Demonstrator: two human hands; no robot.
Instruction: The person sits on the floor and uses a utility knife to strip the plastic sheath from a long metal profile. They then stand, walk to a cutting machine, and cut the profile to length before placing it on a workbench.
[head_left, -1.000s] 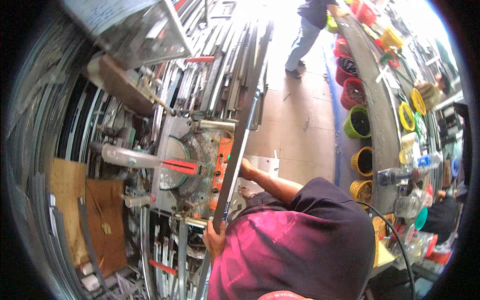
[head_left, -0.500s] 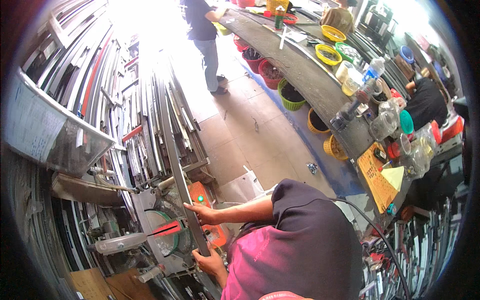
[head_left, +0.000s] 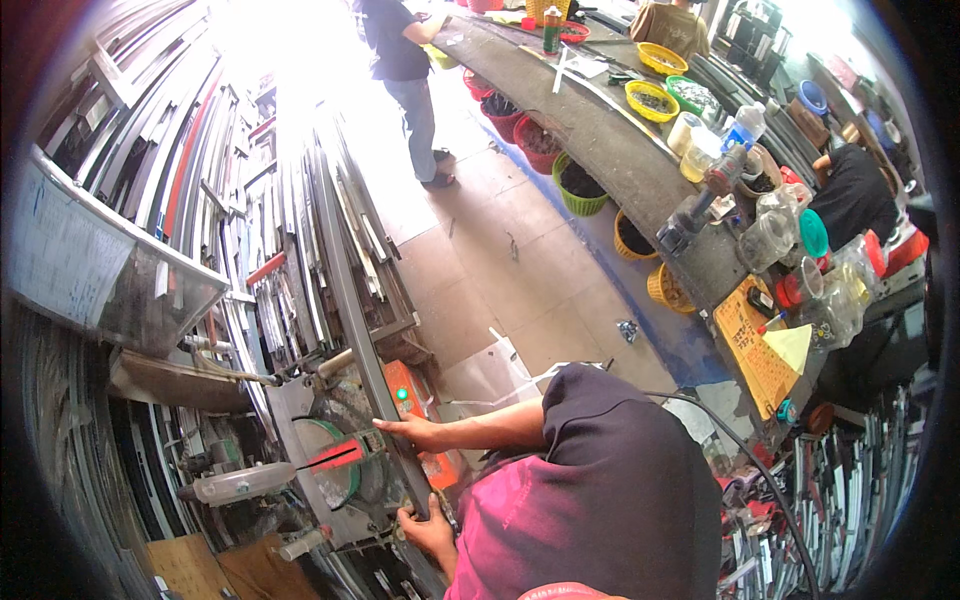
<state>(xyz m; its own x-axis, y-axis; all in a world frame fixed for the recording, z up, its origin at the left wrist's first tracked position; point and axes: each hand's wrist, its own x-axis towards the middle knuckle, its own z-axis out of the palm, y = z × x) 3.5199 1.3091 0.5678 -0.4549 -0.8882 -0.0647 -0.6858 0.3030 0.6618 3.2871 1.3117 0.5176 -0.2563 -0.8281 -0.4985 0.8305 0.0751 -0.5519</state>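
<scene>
Left hand (head_left: pixel 430 532), lower centre of the frame, is closed around a dark bar (head_left: pixel 367 375) near its visible lower end. Right hand (head_left: pixel 412 433), just above, lays nearly straight fingers across the bar; whether it grips cannot be told. The bar slants over a machine (head_left: pixel 342 453), lower left. Tabletop (head_left: pixel 600 140), upper right, carries a yellow basket (head_left: pixel 655 117) and a bottle (head_left: pixel 743 128). Floor (head_left: pixel 490 250) is tiled; a co-worker (head_left: pixel 404 95) stands at top centre.

The left hand (head_left: pixel 430 532) grips the near end of a long dark bar (head_left: pixel 365 370), and the right hand (head_left: pixel 412 432) lays its fingers on it farther up, beside an orange panel (head_left: pixel 445 468) (a green light (head_left: pixel 403 395) glows there); beyond, someone in dark clothing (head_left: pixel 395 50) stands at a long workbench (head_left: pixel 600 130)
</scene>
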